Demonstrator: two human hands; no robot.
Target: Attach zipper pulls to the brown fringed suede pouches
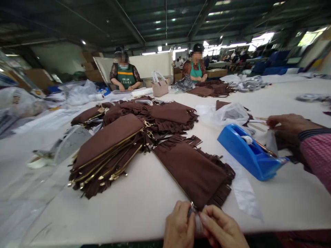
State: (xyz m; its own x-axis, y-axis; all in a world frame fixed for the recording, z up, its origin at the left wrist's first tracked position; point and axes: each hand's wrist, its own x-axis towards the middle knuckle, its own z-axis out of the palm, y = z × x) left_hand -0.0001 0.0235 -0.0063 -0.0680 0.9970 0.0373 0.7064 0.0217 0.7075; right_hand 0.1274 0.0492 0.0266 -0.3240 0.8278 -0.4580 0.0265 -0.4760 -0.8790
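Observation:
My left hand (179,224) is at the table's front edge, its fingers pinched around the zipper pull (192,205) at the near corner of a brown fringed pouch (191,168). Close beside it on the right, my right hand (219,225) pinches a small whitish wrapping (198,222) that sits between both hands. The pouch lies flat, its fringe toward the right and its gold zipper along the left side. To the left rests a stack of brown pouches (111,137) with gold zippers and chain clasps.
A blue tape dispenser (248,151) stands at the right, with another person's hand (287,125) behind it. More brown pouches (168,113) lie mid-table. Two people in aprons work across the table near a beige handbag (160,88). Plastic bags (80,91) lie far left.

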